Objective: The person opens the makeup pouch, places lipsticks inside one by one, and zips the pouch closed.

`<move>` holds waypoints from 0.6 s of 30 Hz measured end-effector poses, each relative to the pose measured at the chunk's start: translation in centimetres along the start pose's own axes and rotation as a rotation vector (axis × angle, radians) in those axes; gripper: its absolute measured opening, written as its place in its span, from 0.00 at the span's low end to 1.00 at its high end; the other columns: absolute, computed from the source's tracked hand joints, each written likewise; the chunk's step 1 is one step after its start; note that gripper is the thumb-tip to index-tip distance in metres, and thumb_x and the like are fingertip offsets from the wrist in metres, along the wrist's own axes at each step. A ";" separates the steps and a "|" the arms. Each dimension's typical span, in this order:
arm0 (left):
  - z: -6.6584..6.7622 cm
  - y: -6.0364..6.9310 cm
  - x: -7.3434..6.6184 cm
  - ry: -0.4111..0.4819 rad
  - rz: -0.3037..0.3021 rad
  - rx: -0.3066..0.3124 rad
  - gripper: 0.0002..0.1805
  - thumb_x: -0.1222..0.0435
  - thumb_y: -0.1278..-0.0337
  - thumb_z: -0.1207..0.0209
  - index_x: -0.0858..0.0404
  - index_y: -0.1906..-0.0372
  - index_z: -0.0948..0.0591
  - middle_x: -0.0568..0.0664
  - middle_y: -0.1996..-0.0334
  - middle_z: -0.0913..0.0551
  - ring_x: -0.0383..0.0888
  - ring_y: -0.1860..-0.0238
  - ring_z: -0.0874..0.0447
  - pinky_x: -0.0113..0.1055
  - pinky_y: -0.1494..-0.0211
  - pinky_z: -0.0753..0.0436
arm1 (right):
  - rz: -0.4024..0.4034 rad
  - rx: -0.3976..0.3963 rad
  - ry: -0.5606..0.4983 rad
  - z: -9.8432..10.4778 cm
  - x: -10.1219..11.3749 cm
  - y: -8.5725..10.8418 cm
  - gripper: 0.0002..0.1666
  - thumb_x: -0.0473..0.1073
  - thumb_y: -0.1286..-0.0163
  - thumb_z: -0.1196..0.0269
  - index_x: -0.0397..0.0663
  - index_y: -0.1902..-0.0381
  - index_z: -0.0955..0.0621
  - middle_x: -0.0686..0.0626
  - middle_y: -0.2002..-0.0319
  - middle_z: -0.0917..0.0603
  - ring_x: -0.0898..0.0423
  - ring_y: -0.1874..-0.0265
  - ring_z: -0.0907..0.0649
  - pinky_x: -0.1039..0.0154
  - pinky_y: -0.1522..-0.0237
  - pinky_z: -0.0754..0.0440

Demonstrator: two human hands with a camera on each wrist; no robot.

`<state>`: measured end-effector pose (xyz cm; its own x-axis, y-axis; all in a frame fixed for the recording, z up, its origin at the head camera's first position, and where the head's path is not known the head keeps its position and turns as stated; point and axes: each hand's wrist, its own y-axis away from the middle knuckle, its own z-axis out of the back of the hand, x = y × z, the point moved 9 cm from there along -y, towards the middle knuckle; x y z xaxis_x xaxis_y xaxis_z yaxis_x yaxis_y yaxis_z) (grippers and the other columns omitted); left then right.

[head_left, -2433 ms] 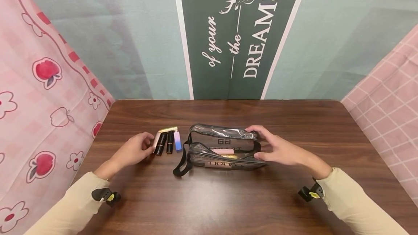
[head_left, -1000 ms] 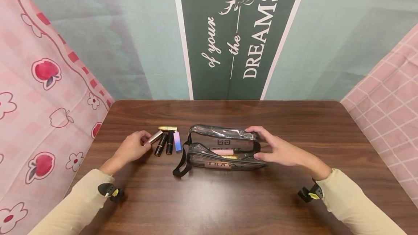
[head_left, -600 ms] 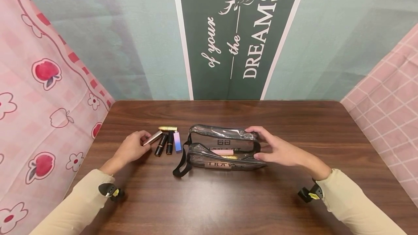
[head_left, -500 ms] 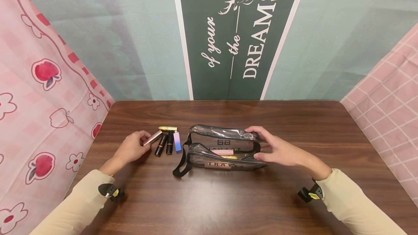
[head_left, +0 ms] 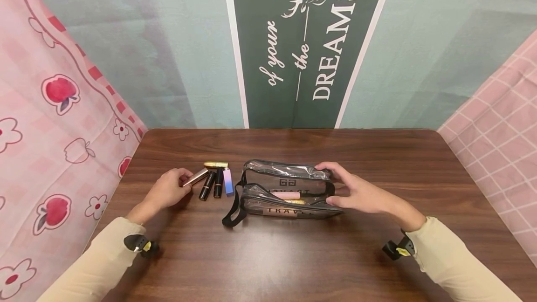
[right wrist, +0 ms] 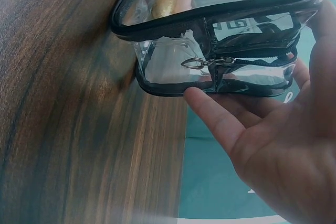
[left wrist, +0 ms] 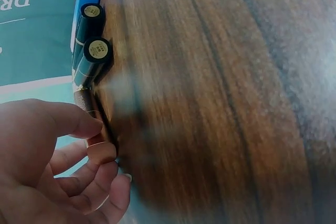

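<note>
My left hand pinches a rose-gold lipstick tube between thumb and fingers at its near end; in the left wrist view the tube's round base shows by the thumb. Beside it lie two black lipstick tubes, a pink-to-blue tube and a gold tube behind them. My right hand holds the right end of a clear, black-trimmed zip pouch, thumb in front and fingers behind. Through its opening I see a pink tube and a gold tube. The pouch's zipper pull hangs at its end.
A black strap loop sticks out from the pouch's left end onto the brown wooden table. Fabric hangings stand behind the table and along both sides, the back one printed with a deer and lettering.
Since the oldest frame, my left hand has drawn the rose-gold lipstick leftward, away from the black tubes, and turned it to a slant. My right hand and the pouch have stayed put.
</note>
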<state>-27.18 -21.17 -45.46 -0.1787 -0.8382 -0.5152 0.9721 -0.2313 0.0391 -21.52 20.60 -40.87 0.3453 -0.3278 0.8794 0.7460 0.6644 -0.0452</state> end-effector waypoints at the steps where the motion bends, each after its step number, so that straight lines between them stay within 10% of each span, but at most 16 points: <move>1: 0.0 0.0 0.0 -0.006 0.002 0.002 0.12 0.72 0.47 0.35 0.69 0.55 0.17 0.52 0.69 0.17 0.47 0.67 0.21 0.47 0.60 0.22 | -0.003 -0.001 0.002 0.0 0.0 0.0 0.44 0.30 0.33 0.33 0.52 0.26 0.40 0.42 0.35 0.31 0.37 0.39 0.23 0.51 0.44 0.19; 18: 0.3 0.4 0.1 -0.064 0.004 0.012 0.11 0.74 0.40 0.38 0.69 0.53 0.16 0.60 0.61 0.18 0.56 0.58 0.18 0.58 0.52 0.21 | -0.002 -0.005 0.008 0.0 -0.2 0.1 0.44 0.29 0.33 0.33 0.52 0.26 0.40 0.42 0.36 0.30 0.38 0.41 0.22 0.50 0.45 0.18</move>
<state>-26.85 -21.52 -45.20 -0.1849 -0.8690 -0.4589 0.9709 -0.2337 0.0513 -21.48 20.69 -41.02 0.3482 -0.3346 0.8757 0.7496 0.6603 -0.0458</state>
